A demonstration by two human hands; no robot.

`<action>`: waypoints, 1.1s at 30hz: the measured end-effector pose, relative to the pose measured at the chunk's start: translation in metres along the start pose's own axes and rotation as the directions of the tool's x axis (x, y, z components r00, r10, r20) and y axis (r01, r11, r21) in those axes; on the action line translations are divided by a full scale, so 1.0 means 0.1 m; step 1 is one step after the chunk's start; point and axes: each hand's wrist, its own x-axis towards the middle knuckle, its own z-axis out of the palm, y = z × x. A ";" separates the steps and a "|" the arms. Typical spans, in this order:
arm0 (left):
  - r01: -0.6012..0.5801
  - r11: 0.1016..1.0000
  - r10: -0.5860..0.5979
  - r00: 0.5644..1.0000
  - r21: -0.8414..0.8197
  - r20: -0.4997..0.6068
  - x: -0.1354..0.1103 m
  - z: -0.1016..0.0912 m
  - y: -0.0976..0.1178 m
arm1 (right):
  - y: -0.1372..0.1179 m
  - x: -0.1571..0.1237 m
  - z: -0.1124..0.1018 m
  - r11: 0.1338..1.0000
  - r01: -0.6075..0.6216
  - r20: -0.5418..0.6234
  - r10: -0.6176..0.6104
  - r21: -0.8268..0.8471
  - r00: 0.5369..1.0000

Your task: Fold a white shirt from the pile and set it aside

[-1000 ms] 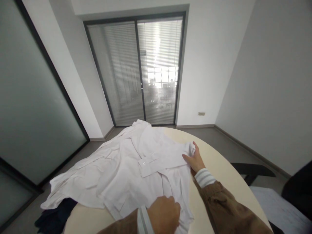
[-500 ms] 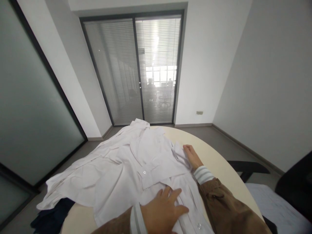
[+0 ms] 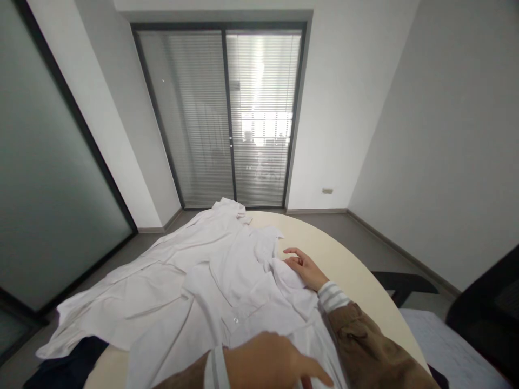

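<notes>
A white button-up shirt (image 3: 190,281) lies spread and rumpled over a round cream table (image 3: 344,265). My right hand (image 3: 302,266) rests at the shirt's right edge, palm turned up, fingers loosely curled under a fold of the cloth. My left hand (image 3: 271,364) lies near the bottom edge of the view on the shirt's near part, fingers stretched flat and pointing right. Both arms wear brown sleeves with striped cuffs.
A dark blue garment (image 3: 68,364) hangs off the table's left side under the shirt. A black chair (image 3: 482,308) stands at the right, with a dark armrest (image 3: 401,283) near the table edge. Glass doors with blinds (image 3: 227,119) face me.
My right hand has slid left and turned palm up, pushing the shirt's right side into a bunched fold. My left hand has moved down and right, still flat on the cloth.
</notes>
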 end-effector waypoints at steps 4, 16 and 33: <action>0.334 0.932 -0.241 0.859 0.139 -0.451 0.05 -0.18 -0.30 | 0.10 0.00 0.08 0.909 -0.007 -0.171 -0.071 -0.417 0.983; 0.390 0.883 -0.459 0.593 -0.262 -0.662 0.07 0.07 -0.95 | -0.19 -0.14 0.38 0.867 0.321 0.242 -0.242 -0.380 0.939; 0.287 0.884 -0.465 0.620 -0.369 -0.632 0.09 0.15 -1.14 | 0.05 0.20 0.43 0.929 0.117 0.122 -0.169 0.350 0.978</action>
